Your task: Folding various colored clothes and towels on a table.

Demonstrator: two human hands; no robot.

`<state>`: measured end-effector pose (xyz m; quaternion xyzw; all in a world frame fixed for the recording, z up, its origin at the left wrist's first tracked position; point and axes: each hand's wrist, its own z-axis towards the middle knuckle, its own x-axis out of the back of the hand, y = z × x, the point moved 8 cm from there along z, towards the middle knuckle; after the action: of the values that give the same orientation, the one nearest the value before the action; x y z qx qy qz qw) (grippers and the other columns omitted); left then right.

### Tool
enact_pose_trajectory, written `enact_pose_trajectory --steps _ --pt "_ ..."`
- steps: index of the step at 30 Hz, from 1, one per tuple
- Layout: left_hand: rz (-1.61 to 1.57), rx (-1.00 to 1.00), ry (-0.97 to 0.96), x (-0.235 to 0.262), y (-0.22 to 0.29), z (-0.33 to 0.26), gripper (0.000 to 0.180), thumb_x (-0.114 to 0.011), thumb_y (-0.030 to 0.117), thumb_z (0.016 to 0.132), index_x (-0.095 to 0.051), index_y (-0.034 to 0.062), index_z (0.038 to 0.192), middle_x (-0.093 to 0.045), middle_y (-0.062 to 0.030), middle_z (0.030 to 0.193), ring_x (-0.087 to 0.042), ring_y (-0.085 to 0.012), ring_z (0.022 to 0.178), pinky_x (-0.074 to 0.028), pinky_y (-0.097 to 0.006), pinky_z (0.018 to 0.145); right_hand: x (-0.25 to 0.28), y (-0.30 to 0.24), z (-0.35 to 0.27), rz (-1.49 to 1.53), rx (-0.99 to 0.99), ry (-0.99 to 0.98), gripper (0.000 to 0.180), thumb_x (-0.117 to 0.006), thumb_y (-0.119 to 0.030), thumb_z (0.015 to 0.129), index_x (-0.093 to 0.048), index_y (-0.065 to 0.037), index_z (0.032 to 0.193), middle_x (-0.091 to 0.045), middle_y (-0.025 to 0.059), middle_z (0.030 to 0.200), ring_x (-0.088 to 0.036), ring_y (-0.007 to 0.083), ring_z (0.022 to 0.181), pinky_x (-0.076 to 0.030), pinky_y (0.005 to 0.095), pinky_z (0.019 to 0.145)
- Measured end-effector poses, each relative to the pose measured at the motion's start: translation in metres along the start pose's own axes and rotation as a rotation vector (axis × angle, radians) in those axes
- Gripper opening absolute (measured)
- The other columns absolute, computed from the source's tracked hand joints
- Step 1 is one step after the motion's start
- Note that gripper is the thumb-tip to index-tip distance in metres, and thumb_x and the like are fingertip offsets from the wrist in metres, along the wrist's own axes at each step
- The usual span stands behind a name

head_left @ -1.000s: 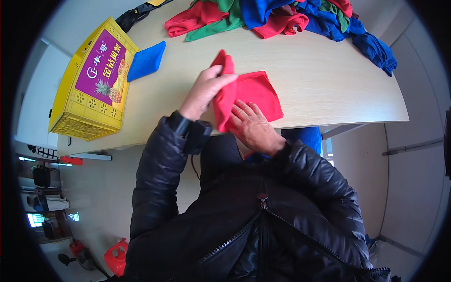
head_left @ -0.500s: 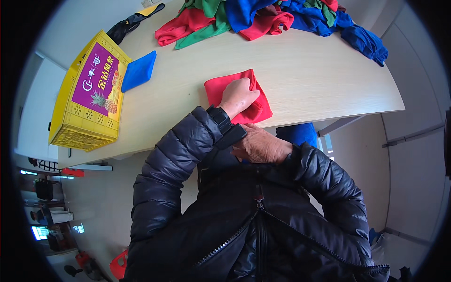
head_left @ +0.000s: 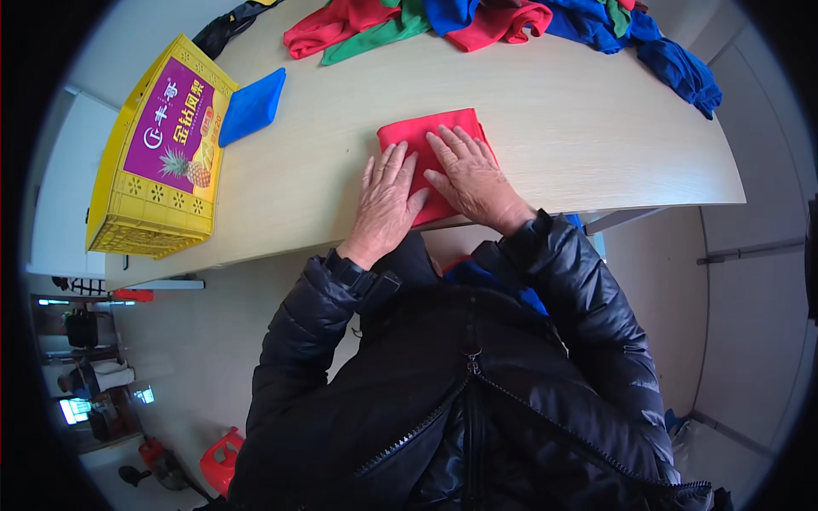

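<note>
Left hand (head_left: 385,198): flat, palm down, fingers spread; fingertips on the left part of the folded red cloth (head_left: 430,145), heel on the bare tabletop (head_left: 554,128); grasping nothing.
Right hand (head_left: 467,175): flat, palm down, fingers spread across the middle and right of the same cloth; released, pressing rather than gripping.
Folded red cloth: a neat rectangle near the tabletop's near edge, just in front of the body, lying under both hands.
Folded blue cloth (head_left: 251,105): small flat pad, well apart to the left, just beside the yellow crate (head_left: 149,209).
Yellow crate: plastic, at the left end of the tabletop, lined with a purple printed sheet showing a pineapple.
Cloth pile (head_left: 511,21): loose red, green and blue pieces heaped along the far edge, unfolded.
Sleeves: black padded jacket, both forearms entering from below.
</note>
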<state>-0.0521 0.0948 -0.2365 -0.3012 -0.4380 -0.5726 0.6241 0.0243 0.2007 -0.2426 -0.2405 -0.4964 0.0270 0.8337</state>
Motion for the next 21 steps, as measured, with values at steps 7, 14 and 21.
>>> enact_pose_trajectory --steps 7,14,21 --pt "0.0 0.095 -0.145 -0.021 -0.003 -0.009 0.07 -0.055 0.043 0.097 -0.033 0.0043 0.151 -0.025 -0.0174 0.159 -0.022 -0.0333 0.149 -0.02 -0.056 0.118 -0.017 0.02 0.007 -0.266 0.093 -0.023 0.055 -0.05 -0.037 0.1 -0.043 -0.01 0.147 -0.039 0.0149 0.154 -0.03 0.0323 0.146 -0.024 0.0505 0.119" --pt "-0.048 0.145 -0.152 -0.012 -0.018 -0.011 0.066 -0.048 0.042 0.101 -0.031 0.006 0.153 -0.024 -0.016 0.161 -0.019 -0.0332 0.15 -0.014 -0.054 0.12 0.025 -0.002 -0.009 -0.152 0.011 -0.041 0.054 -0.054 -0.032 0.098 -0.045 -0.007 0.144 -0.043 0.0157 0.15 -0.035 0.0326 0.143 -0.027 0.0483 0.117" --pt "-0.011 0.098 -0.112 -0.027 -0.015 0.021 0.063 -0.051 0.039 0.1 -0.036 0.0034 0.15 -0.03 -0.0185 0.157 -0.024 -0.0355 0.147 -0.016 -0.057 0.119 0.023 -0.004 -0.028 -0.123 0.011 -0.073 0.055 -0.057 -0.031 0.097 -0.045 -0.003 0.143 -0.045 0.0177 0.148 -0.037 0.0327 0.141 -0.029 0.0467 0.117"
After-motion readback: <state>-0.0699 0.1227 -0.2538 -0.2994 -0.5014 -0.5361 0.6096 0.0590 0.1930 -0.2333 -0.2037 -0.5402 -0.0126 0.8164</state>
